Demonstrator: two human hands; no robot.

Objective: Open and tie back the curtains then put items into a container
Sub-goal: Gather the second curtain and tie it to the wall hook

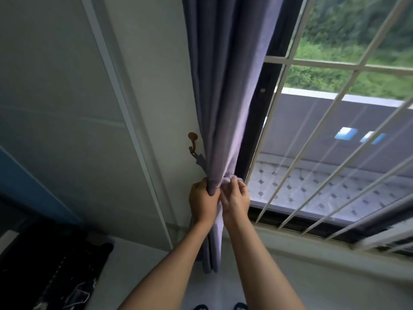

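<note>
A purple-grey curtain (225, 97) hangs bunched into a narrow column at the left edge of the window. My left hand (202, 202) grips the gathered fabric from the left. My right hand (235, 198) holds the bunch from the right, its fingers curled into a lighter fold of cloth that may be a tie-back. A brown wall hook (192, 142) is fixed to the wall just left of the curtain, a little above my hands. The curtain's lower end (212, 253) hangs down between my forearms.
A barred window (324, 135) with white metal bars fills the right side. Its sill (335, 247) runs below. A pale wall with a white trim strip (125, 113) is on the left. Dark objects (62, 271) sit at the bottom left.
</note>
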